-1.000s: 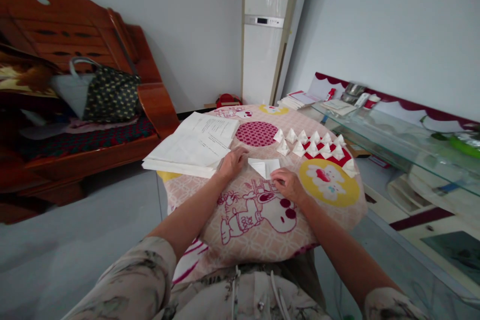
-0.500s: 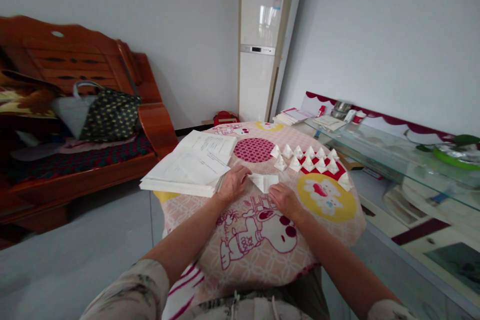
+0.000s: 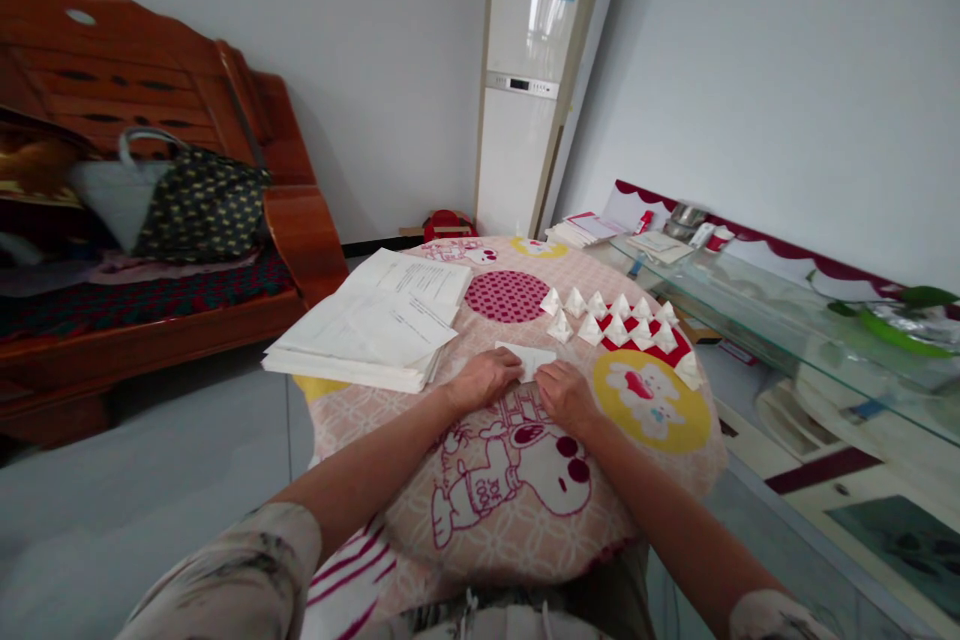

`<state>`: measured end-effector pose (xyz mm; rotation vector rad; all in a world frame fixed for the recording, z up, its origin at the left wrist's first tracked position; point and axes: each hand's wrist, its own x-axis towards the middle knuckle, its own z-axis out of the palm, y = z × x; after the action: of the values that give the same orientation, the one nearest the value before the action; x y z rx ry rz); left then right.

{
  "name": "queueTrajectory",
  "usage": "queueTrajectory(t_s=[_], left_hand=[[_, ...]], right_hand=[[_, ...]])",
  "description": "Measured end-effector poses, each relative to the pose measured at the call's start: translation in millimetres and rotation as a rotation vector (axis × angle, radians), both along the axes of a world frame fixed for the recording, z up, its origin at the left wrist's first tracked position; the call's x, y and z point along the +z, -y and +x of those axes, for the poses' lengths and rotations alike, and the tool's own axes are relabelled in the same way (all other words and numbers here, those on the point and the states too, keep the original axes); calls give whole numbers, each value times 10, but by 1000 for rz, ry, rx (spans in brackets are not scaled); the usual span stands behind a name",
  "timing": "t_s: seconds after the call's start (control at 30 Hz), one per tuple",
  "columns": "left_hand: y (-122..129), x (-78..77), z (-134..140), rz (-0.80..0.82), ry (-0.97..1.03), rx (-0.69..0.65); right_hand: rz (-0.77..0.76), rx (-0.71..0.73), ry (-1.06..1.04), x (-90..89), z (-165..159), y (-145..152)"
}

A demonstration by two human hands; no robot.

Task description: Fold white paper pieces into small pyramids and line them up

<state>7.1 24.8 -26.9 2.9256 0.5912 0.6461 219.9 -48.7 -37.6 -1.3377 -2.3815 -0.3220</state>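
A small piece of folded white paper [image 3: 527, 358] lies on the patterned tablecloth between my two hands. My left hand [image 3: 486, 378] has its fingers closed on the near left part of the paper. My right hand [image 3: 566, 394] pinches its near right edge. The fingertips partly cover the paper, so its exact fold cannot be seen. Beyond my right hand, several small folded paper pyramids [image 3: 617, 330] stand in two rough rows. To the left of my left hand rests a thick stack of printed paper sheets [image 3: 360, 325].
The round table wears a pink tablecloth [image 3: 465, 510]. On the right runs a glass-topped cabinet [image 3: 780, 305] bearing papers, a metal pot and a green dish. A wooden bench [image 3: 304, 230] with bags stands at left. A tall white air conditioner [image 3: 517, 150] fills the corner.
My left hand has moved from the paper's upper left corner down to its near side, closer to my right hand. The paper now looks flatter. The view has shifted slightly.
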Motion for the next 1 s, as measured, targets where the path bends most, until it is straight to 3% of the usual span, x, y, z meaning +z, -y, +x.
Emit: queueTrajectory(t_s=[0.13, 0.33, 0.43, 0.53, 0.67, 0.77, 1.0], left_hand=[[-86, 31, -23, -65, -32, -26], [-153, 12, -61, -127, 53, -69], [-156, 3, -47, -131, 57, -48], [-146, -1, -41, -133, 38, -71], [-121, -28, -70, -141, 55, -98], [-97, -43, -96, -163, 62, -117], [-57, 25, -116, -170, 34, -131]], right_hand=[[-108, 78, -52, 63, 65, -171], [-292, 188, -406, 119, 353, -413], [-291, 193, -442, 201, 392, -470], [-416, 246, -402, 298, 384, -498], [-549, 146, -467, 362, 389, -520], [-549, 36, -491, 345, 362, -543], [-340, 1, -446, 175, 163, -597]])
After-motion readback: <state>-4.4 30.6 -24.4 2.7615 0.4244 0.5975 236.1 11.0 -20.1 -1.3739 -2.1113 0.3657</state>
